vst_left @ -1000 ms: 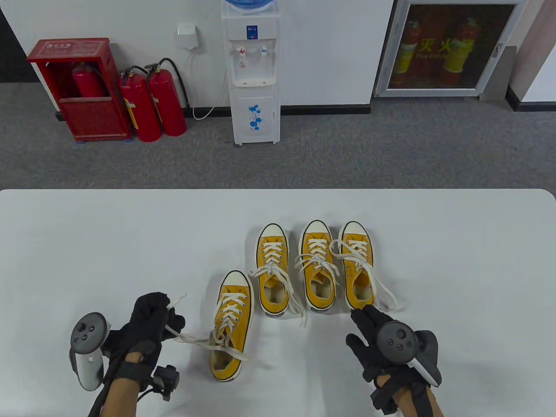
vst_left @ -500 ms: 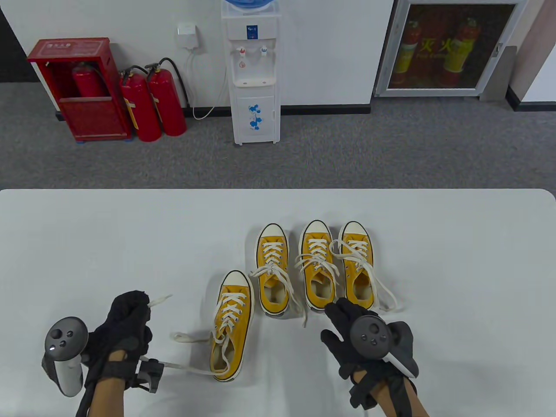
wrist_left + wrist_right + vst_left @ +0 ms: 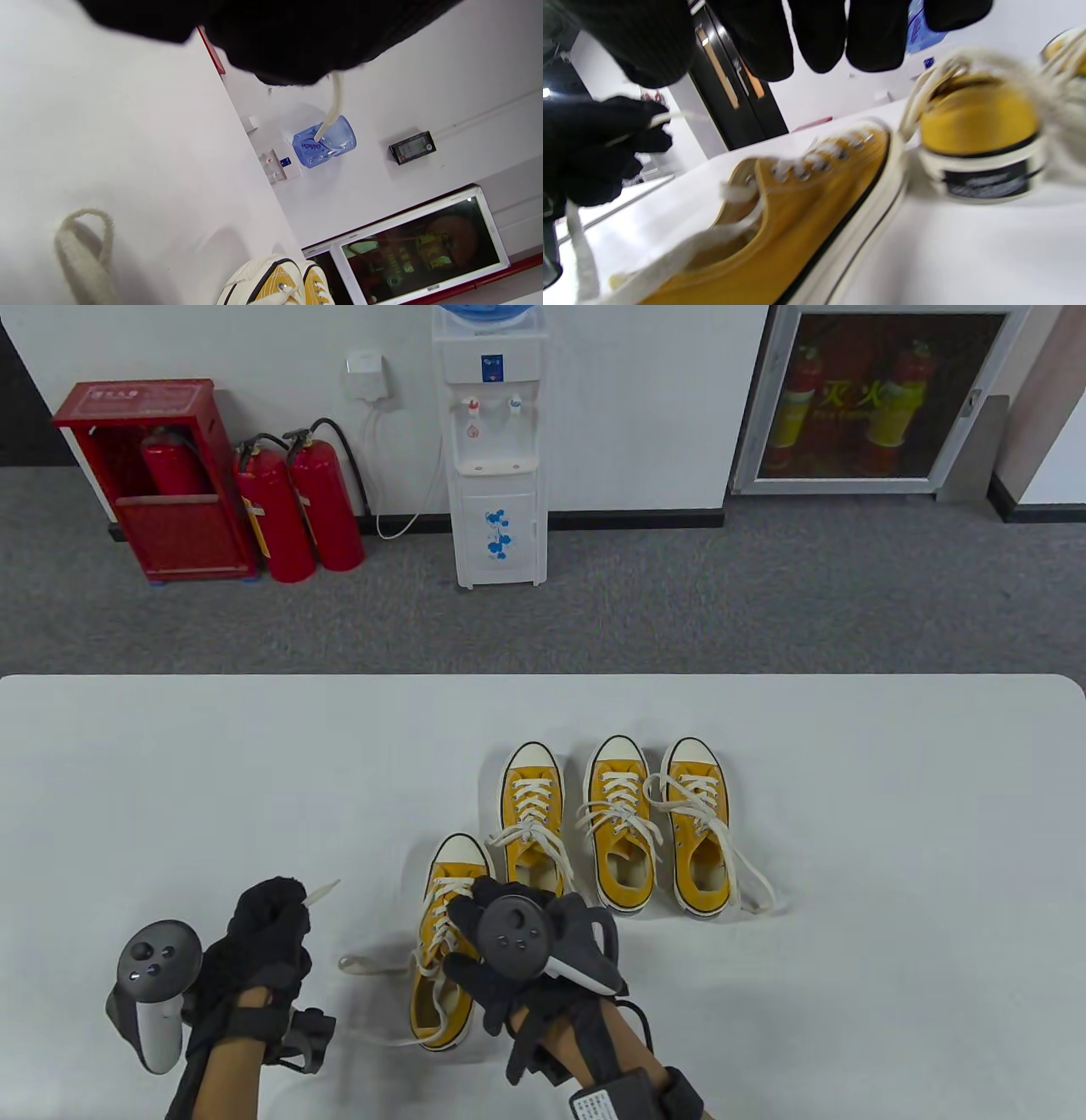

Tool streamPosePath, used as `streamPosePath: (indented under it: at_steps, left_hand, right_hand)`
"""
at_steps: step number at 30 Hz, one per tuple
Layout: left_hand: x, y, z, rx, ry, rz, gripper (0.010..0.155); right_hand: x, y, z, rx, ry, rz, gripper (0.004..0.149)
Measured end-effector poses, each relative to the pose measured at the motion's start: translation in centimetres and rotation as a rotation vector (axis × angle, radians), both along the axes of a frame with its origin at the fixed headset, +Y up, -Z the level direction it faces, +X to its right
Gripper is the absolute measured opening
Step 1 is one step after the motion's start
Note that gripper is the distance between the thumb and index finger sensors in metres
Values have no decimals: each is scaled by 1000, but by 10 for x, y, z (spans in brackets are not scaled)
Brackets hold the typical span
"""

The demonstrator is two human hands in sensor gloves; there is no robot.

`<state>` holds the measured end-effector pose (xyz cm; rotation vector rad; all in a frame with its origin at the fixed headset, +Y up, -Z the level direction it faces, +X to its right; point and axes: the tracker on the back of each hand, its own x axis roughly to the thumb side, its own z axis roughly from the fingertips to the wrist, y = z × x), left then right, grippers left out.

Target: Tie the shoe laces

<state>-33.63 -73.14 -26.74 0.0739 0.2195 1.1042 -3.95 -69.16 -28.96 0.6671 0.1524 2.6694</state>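
- Because the lace [image 3: 373,965] was a soft, limp cotton cord, it likely needed pinching near its stiff tip; it trailed from the near shoe [image 3: 450,942] at lower centre.
- The left hand [image 3: 263,937], lower left, pinched one lace end.
- The right hand [image 3: 501,942] hovered over that shoe, fingers relaxed, holding nothing.
- The white table [image 3: 170,780] looked smooth; three more shoes [image 3: 615,823] stood behind.
- Extinguishers [image 3: 297,509] and a water dispenser [image 3: 496,449] lined the far wall.
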Motion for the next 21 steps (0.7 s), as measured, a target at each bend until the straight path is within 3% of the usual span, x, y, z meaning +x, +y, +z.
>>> streamPosePath:
  at_steps: [8, 15, 21]
  left_hand:
    - [0, -3, 0, -10, 6, 9, 45]
    - [0, -3, -1, -17, 6, 8, 44]
    - [0, -3, -1, -23, 7, 0, 44]
  right_hand:
    - [-49, -26, -12, -31, 7, 239, 79]
    - [-62, -31, -3, 110, 1, 345, 61]
    - [-62, -31, -1, 164, -28, 274, 44]
